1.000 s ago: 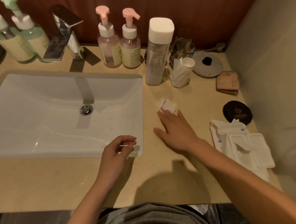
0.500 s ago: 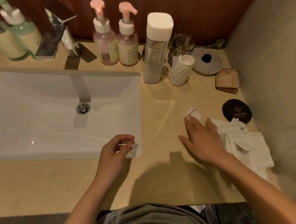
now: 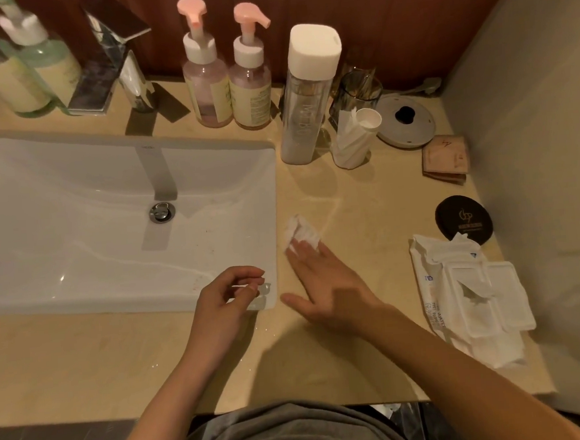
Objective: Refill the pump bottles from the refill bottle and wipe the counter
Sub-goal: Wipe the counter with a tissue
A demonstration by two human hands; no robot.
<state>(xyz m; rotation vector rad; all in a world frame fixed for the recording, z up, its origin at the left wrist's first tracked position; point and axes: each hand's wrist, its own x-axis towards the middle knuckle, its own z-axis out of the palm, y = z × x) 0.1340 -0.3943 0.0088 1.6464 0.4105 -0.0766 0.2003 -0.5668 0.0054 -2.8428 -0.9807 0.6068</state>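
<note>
Your right grip (image 3: 327,286) is released, fingers flat, pressing a crumpled white wipe (image 3: 300,233) onto the bench (image 3: 367,214) just beside the sink (image 3: 58,219). Your left grip (image 3: 225,300) is curled over the sink's front corner, pinching a thin pale sliver (image 3: 239,287). Pink pump bottles (image 3: 207,84) and refill bottle (image 3: 303,115) stand upright at the back, w/ caps on.

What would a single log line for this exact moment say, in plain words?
step: counter wipe | right hand: flat, fingers pressing wipe on counter | left hand: curled at sink corner, contents unclear | pink pump bottles: upright, pumps on
</note>
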